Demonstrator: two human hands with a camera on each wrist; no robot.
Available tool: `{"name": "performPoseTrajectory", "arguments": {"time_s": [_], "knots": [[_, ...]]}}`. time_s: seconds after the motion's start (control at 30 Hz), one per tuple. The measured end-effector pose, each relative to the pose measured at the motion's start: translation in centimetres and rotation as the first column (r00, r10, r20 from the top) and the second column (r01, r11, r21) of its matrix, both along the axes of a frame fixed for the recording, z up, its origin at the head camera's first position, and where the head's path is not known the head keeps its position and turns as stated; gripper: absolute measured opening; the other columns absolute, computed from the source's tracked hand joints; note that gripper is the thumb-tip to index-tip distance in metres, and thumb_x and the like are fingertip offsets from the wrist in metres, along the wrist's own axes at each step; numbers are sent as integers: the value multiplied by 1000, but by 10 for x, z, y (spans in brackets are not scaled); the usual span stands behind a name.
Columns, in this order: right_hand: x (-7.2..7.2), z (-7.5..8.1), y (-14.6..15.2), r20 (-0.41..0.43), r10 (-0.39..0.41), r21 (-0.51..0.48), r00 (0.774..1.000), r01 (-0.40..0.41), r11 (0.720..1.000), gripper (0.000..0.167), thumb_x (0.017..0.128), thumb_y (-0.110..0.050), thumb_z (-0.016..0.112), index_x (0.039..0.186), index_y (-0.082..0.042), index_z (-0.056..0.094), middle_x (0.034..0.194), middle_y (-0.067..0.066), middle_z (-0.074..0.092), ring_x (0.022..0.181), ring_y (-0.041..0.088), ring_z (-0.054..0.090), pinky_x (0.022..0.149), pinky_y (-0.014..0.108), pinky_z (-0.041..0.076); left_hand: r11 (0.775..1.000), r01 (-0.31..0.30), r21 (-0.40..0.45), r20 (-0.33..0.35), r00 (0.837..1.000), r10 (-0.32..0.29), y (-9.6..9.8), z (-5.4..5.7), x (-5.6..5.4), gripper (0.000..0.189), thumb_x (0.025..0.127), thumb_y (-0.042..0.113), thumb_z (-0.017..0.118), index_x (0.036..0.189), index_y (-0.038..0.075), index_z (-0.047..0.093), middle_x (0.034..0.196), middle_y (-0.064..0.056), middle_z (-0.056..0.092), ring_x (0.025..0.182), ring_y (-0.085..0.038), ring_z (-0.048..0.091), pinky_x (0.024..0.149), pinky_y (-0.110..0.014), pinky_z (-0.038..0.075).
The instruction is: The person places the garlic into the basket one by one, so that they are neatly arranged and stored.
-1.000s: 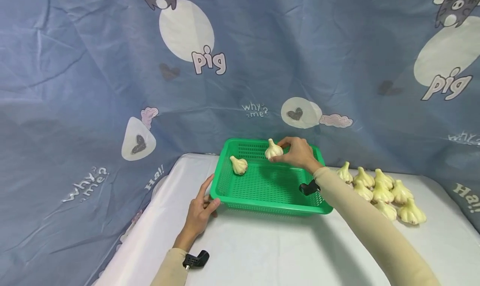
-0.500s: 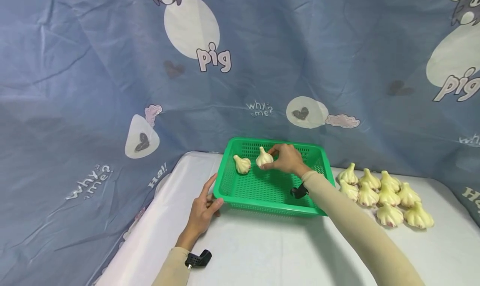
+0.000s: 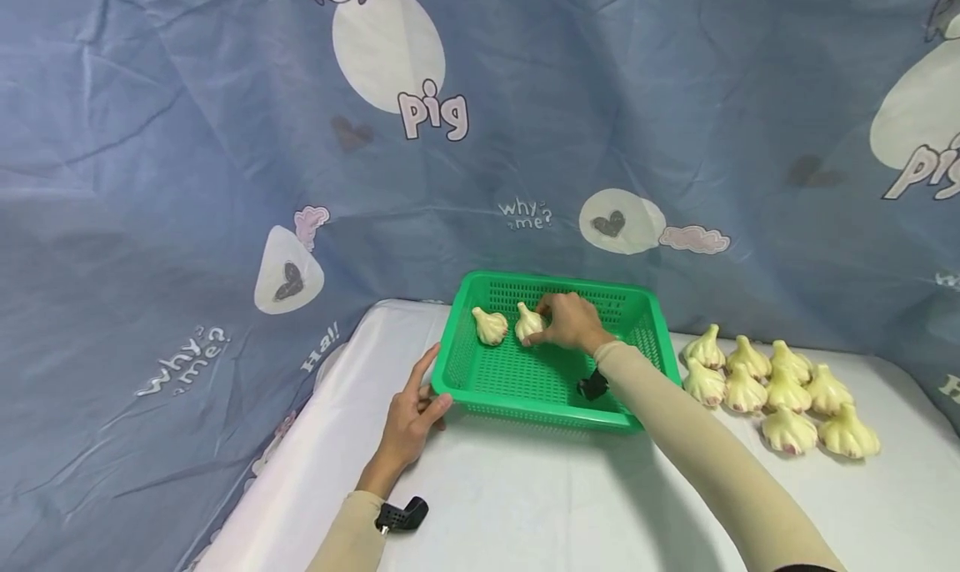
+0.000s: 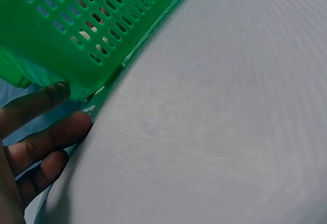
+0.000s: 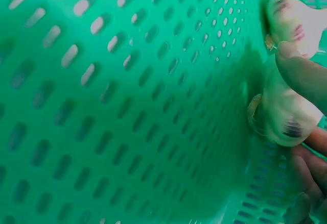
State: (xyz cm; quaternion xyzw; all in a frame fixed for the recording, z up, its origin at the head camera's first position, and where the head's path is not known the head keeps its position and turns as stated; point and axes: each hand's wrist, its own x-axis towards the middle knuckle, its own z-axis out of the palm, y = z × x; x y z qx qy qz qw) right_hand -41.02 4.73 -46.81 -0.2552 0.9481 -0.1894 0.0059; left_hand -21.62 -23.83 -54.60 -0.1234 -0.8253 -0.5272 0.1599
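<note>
Basket (image 3: pixel 528 407) contains two garlic bulbs (image 3: pixel 491 328).

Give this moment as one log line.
Right hand: holds garlic bulb in green basket | Left hand: touches basket's near left corner | Second bulb: in basket, farther left | Other bulbs: on table, right of basket

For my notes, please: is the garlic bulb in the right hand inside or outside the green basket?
Inside: the basket walls surround the bulb, which the right hand pinches beside a second bulb.
</note>
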Motion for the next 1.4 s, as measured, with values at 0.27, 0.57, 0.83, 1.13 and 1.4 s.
{"name": "performPoseTrajectory", "arguments": {"time_s": [0.27,0.57,0.83,1.13,1.4], "knots": [[-1,-2,-3,-31,4,22,1000,-3,1000,66,74,-61,91,118,-14,79,106,2,79,81,17,70,70,38,58,1000,-6,-13,2,1000,6,2,4,-1,76,100,26,63,168,31,31,70,-7,75,51,-12,64,51,-30,51],[-1,-5,-2,-40,10,42,999,-8,999,68,75,-64,89,120,-14,77,103,1,78,75,14,67,61,34,53,1000,-15,-10,10,1000,15,3,2,0,76,100,26,64,168,32,31,68,-8,73,51,-13,64,51,-29,50],[-1,-3,-1,-34,15,51,999,-13,999,71,80,-68,84,124,-13,77,98,1,78,68,13,64,57,32,50,1000,-24,-17,11,1000,24,4,3,0,76,99,29,63,168,33,32,67,-7,72,51,-12,64,51,-29,50],[1,0,-3,-19,17,64,1000,-16,998,73,81,-70,82,128,-14,76,100,2,78,68,13,63,56,31,48,1000,-26,-17,11,1000,26,3,5,1,76,99,29,63,168,33,31,67,-6,73,51,-12,64,50,-29,48],[4,-1,-5,-7,15,77,1000,-15,997,73,82,-67,83,132,-13,74,104,5,79,69,14,63,55,32,47,999,-30,-13,25,999,30,2,2,3,75,100,28,63,168,34,31,69,-6,74,51,-12,64,51,-29,49]]}}
